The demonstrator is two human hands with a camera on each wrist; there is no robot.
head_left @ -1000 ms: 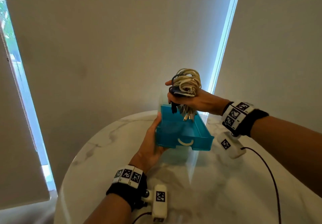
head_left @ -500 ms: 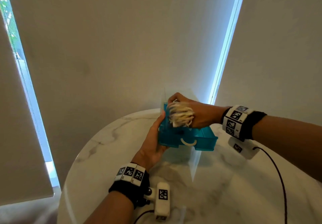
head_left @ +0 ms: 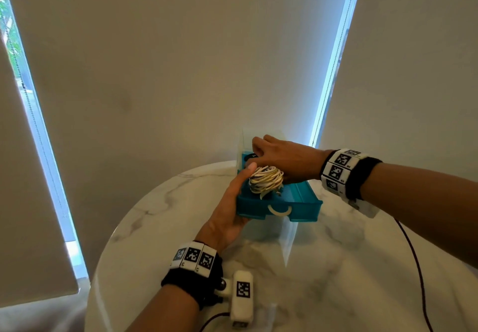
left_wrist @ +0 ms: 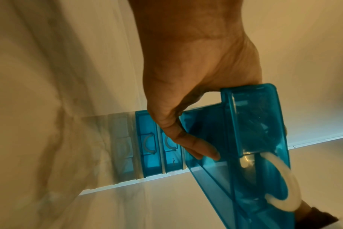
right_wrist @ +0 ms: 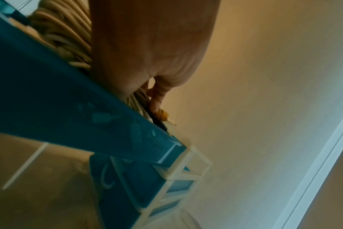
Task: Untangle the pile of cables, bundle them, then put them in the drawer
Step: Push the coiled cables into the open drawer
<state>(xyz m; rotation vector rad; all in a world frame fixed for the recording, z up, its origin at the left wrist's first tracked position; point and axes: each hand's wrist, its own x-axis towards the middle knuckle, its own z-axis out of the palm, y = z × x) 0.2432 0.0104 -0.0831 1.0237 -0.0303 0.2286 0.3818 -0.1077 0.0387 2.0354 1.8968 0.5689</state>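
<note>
The blue drawer (head_left: 302, 206) (left_wrist: 254, 124) (right_wrist: 68, 100) is pulled out of its clear cabinet, white handle toward me. My left hand (head_left: 230, 202) (left_wrist: 186, 93) grips its left side, thumb on the rim and fingers underneath. The cream cable bundle (head_left: 266, 182) (right_wrist: 63, 31) lies inside the drawer. My right hand (head_left: 284, 161) (right_wrist: 147, 46) arches over it, holding it down, with the fingers curled onto the dark cable end at the drawer's back. The palm hides most of the bundle's far part.
The clear cabinet (head_left: 287, 238) stands at the far side of a round marble table (head_left: 336, 280), close to the wall. Two more blue drawers (left_wrist: 147, 142) (right_wrist: 139, 186) sit shut below. A dark wire (head_left: 413, 259) trails from my right wrist across the table.
My right hand has come down from above the drawer and lowered the cable bundle into it. The left hand has kept its hold on the drawer.
</note>
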